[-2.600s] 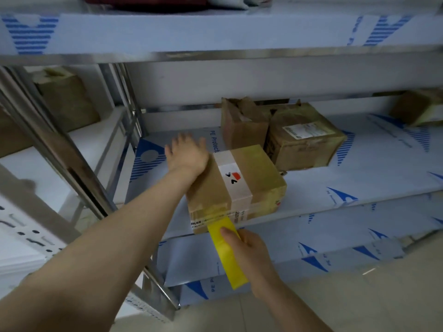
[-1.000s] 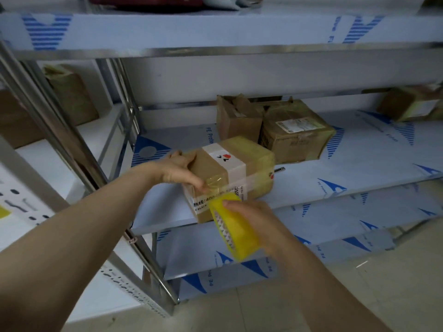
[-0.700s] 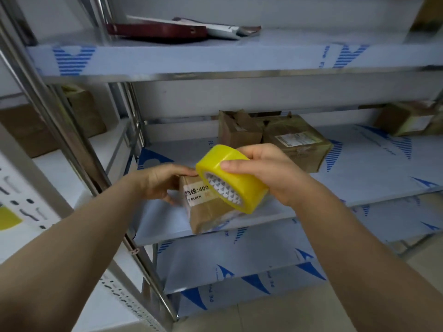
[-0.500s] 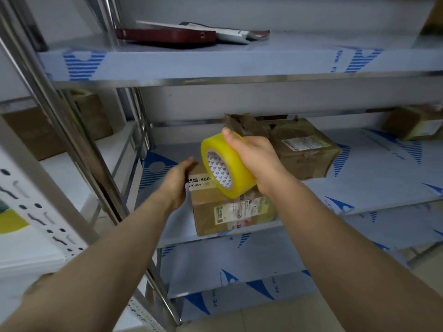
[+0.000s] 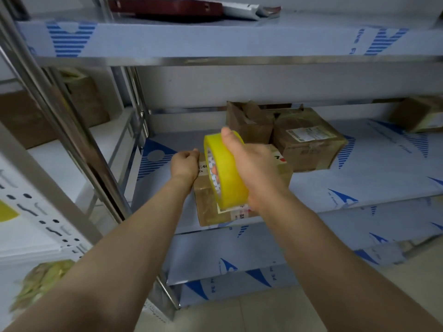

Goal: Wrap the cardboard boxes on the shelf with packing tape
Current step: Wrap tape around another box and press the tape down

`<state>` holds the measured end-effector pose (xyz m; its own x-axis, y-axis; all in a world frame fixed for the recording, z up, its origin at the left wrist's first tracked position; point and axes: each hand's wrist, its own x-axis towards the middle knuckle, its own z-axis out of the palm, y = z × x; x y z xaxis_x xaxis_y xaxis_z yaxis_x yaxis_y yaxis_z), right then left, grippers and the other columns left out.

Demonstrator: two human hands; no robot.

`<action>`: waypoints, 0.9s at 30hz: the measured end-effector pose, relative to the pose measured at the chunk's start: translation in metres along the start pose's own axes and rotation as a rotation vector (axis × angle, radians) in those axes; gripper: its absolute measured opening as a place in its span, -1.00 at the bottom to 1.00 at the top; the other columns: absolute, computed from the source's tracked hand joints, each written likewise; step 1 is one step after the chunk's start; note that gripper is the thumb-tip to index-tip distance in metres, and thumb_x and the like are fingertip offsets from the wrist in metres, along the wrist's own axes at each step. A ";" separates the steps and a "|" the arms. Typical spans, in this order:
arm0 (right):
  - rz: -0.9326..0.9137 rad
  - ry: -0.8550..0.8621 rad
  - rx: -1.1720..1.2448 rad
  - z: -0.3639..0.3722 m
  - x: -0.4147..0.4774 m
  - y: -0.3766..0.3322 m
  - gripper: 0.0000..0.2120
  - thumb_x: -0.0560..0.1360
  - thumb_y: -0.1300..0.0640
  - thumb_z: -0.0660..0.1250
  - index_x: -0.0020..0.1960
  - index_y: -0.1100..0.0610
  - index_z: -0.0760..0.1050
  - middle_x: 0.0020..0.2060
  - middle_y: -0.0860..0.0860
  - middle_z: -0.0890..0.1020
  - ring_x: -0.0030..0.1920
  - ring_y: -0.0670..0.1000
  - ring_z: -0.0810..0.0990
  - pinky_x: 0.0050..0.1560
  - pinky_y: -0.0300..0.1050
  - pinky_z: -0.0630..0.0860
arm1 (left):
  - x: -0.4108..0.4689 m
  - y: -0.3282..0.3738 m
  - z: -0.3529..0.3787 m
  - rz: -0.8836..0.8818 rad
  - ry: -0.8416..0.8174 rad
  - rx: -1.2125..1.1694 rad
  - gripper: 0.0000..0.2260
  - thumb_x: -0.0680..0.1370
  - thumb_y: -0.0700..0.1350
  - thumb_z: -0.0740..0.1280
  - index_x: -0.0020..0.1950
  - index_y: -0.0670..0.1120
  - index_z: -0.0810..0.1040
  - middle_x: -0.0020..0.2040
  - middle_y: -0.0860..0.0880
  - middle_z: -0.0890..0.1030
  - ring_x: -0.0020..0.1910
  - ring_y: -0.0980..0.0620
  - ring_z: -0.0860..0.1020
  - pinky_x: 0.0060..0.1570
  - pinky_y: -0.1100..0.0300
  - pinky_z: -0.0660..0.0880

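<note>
Dark red flat case (image 5: 167, 7), white pouch (image 5: 242, 10) just beside it, both high above fingers (image 5: 230, 140). White perforated panel (image 5: 36, 212) far left of fingers. Blurred yellowish bundle (image 5: 40, 281) below-left, contents unclear. Beige floor tiles (image 5: 263, 317) far beneath fingers.

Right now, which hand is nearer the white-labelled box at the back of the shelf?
Right. The right hand, gripping the yellow tape roll, is front-left of that white-labelled box; the left hand is farther left, curled on the left edge of the front box.
</note>
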<state>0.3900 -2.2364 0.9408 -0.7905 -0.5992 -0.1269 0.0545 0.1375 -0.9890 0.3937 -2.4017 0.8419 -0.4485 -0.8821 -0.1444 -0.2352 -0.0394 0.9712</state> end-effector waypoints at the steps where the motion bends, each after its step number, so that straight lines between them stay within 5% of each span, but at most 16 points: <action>1: 0.013 0.007 -0.007 -0.002 -0.010 0.010 -0.49 0.50 -0.21 0.29 -0.51 0.07 0.48 -0.59 -0.09 0.52 -0.43 -0.14 0.55 -0.31 -0.27 0.48 | 0.000 -0.001 0.000 -0.002 0.001 0.000 -0.73 0.60 -0.16 0.22 -0.31 -0.09 0.46 -0.32 -0.07 0.52 -0.24 -0.08 0.52 -0.15 0.07 0.50; 4: 0.076 -0.015 0.078 -0.006 -0.034 0.050 -0.74 0.48 -0.21 0.29 -0.25 -0.06 0.52 -0.20 -0.13 0.64 -0.04 -0.04 0.61 0.10 -0.01 0.53 | -0.004 0.001 0.002 -0.002 -0.021 0.019 -0.75 0.61 -0.06 0.23 -0.26 -0.04 0.49 -0.17 -0.13 0.60 -0.09 -0.14 0.59 0.02 0.02 0.54; 7: 0.111 0.008 0.170 -0.005 -0.046 0.083 -0.80 0.47 -0.15 0.33 -0.04 -0.06 0.59 0.07 -0.09 0.63 0.03 -0.14 0.61 0.04 -0.16 0.58 | -0.002 0.001 0.003 0.018 -0.028 0.029 -0.76 0.62 -0.03 0.23 -0.23 -0.04 0.50 -0.08 -0.18 0.62 -0.05 -0.16 0.60 0.07 -0.01 0.55; 9: 0.105 0.019 0.168 -0.005 -0.045 0.092 -0.93 0.50 -0.06 0.33 -0.09 -0.10 0.57 0.07 -0.12 0.63 0.03 -0.18 0.61 -0.04 -0.27 0.58 | 0.001 0.001 0.002 0.015 -0.040 0.070 -0.74 0.62 -0.04 0.21 -0.24 -0.07 0.50 -0.10 -0.18 0.60 -0.08 -0.15 0.58 0.02 0.05 0.53; 12: 0.094 0.002 0.111 -0.005 -0.037 0.099 -0.80 0.51 -0.05 0.34 -0.16 0.06 0.62 -0.04 -0.05 0.67 0.02 -0.04 0.61 0.19 0.01 0.52 | 0.008 0.016 0.002 0.050 -0.077 0.297 -0.72 0.64 -0.13 0.16 -0.25 -0.18 0.44 -0.21 -0.19 0.52 -0.21 -0.11 0.51 -0.17 0.12 0.45; 14: 0.103 0.003 0.089 -0.004 -0.033 0.101 -0.71 0.51 -0.05 0.34 -0.10 0.19 0.61 -0.14 -0.01 0.67 -0.10 -0.02 0.61 0.15 0.03 0.53 | 0.011 0.034 0.008 0.184 -0.087 0.530 -0.76 0.64 -0.15 0.11 -0.12 -0.21 0.47 -0.07 -0.21 0.54 -0.04 -0.16 0.52 0.04 0.05 0.46; 17: 0.083 -0.010 0.123 -0.004 -0.031 0.109 -0.82 0.52 0.00 0.34 -0.23 -0.02 0.62 -0.18 -0.19 0.65 -0.06 -0.10 0.61 0.05 -0.10 0.56 | 0.005 0.052 0.031 0.308 -0.285 0.876 -0.47 0.64 0.19 -0.06 0.23 -0.15 0.49 0.19 -0.16 0.53 0.19 -0.16 0.48 0.18 -0.01 0.40; 20: 0.062 -0.019 0.112 -0.010 -0.027 0.111 -0.82 0.53 0.02 0.32 -0.22 0.01 0.59 -0.17 -0.07 0.66 -0.15 -0.09 0.63 -0.26 -0.33 0.51 | 0.011 0.040 0.047 0.367 -0.322 1.211 -0.37 0.60 0.29 -0.15 0.11 -0.11 0.54 0.09 -0.14 0.59 0.04 -0.11 0.54 -0.05 0.06 0.40; 23: 0.029 -0.023 0.051 -0.011 -0.021 0.112 -0.76 0.52 -0.05 0.33 -0.25 0.04 0.58 -0.26 -0.08 0.64 -0.18 -0.06 0.62 -0.26 -0.29 0.51 | 0.023 0.046 0.045 0.335 -0.330 1.205 -0.44 0.64 0.20 -0.12 0.18 -0.13 0.52 0.09 -0.16 0.56 0.08 -0.13 0.52 -0.02 0.08 0.37; 27: 0.000 0.000 -0.015 -0.005 -0.019 0.115 -0.56 0.28 -0.34 0.26 -0.30 0.06 0.54 -0.37 0.00 0.62 -0.17 0.14 0.64 -0.03 0.09 0.60 | 0.027 0.054 0.039 0.216 -0.420 1.123 -0.57 0.68 0.06 -0.11 0.51 -0.01 0.23 0.35 -0.21 0.42 0.28 -0.19 0.42 0.20 0.03 0.34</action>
<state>0.4086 -2.2052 0.8295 -0.7907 -0.5990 -0.1264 0.0451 0.1489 -0.9878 0.3354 -2.4094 0.8834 -0.7655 -0.5919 -0.2524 -0.6435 0.7007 0.3082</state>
